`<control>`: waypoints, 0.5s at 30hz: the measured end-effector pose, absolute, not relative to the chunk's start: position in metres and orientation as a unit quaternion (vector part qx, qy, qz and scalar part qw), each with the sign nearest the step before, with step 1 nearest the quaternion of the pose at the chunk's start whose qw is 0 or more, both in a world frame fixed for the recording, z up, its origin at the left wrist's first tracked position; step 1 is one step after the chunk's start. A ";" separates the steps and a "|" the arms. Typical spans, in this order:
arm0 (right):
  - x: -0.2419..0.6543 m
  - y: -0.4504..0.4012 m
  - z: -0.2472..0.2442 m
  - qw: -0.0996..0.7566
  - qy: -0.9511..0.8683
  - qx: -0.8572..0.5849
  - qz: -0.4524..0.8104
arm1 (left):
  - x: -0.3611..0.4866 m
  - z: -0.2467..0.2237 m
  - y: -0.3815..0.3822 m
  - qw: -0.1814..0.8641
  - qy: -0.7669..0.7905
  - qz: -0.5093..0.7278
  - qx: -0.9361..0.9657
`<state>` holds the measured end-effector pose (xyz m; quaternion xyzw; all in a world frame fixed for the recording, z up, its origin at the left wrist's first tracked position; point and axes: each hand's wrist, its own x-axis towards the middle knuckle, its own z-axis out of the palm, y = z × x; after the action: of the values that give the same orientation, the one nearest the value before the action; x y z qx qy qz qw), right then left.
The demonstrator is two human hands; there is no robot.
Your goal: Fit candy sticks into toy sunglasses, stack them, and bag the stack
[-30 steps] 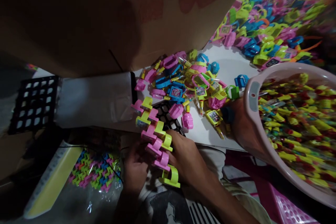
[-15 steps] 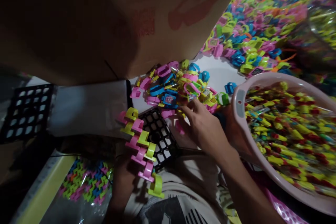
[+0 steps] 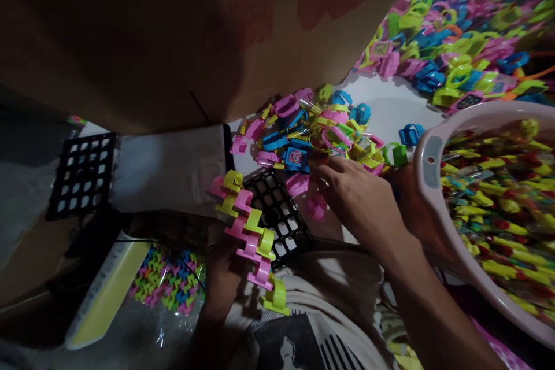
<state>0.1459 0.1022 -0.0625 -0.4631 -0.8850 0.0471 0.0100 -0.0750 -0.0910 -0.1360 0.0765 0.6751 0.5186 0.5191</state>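
A joined strip of pink and yellow-green plastic pieces (image 3: 252,237) is held up by my left hand (image 3: 225,269), whose fingers are mostly hidden behind the strip. My right hand (image 3: 347,188) reaches into the near edge of a pile of small plastic toys (image 3: 333,121) in pink, blue, yellow and green. Its fingers are bent down among the pieces, and what they touch is too dark to make out. Just left of that hand lie a blue square-faced piece (image 3: 296,156) and a pink piece (image 3: 298,184).
A cardboard box (image 3: 173,40) rises behind the pile. Black grids (image 3: 277,214) and a white surface (image 3: 169,170) lie in front. At the right stands a pink basin (image 3: 437,196) of wrapped yellow items, with a larger toy heap (image 3: 472,29) behind. Lower left is a bag of pieces (image 3: 169,280).
The whole view has shifted, so things appear further right. My right hand is still at the pile's near edge, its fingers more bent. My left hand still holds the strip.
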 end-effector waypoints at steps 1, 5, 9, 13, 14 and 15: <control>0.150 0.100 -0.059 0.033 -0.884 -0.464 0.051 | -0.074 -0.135 -0.090 0.507 0.683 0.517 0.093; 0.166 0.073 -0.047 0.150 -0.852 -0.474 0.164 | -0.073 -0.131 -0.088 0.470 0.709 0.496 0.173; 0.157 0.033 -0.059 0.226 -0.714 -0.467 0.470 | -0.073 -0.129 -0.084 0.450 0.722 0.486 0.202; 0.135 0.004 -0.090 0.202 -0.571 -0.451 0.656 | -0.068 -0.123 -0.079 0.471 0.707 0.496 0.178; 0.131 -0.001 -0.096 0.197 -0.554 -0.449 0.673 | -0.066 -0.122 -0.078 0.476 0.699 0.508 0.164; 0.129 -0.004 -0.101 0.196 -0.542 -0.448 0.683 | -0.064 -0.121 -0.078 0.482 0.689 0.521 0.146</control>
<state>0.1294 -0.0043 -0.1007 -0.4478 -0.5424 0.6831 0.1964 -0.0636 -0.0776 -0.1206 0.1464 0.6887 0.5215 0.4820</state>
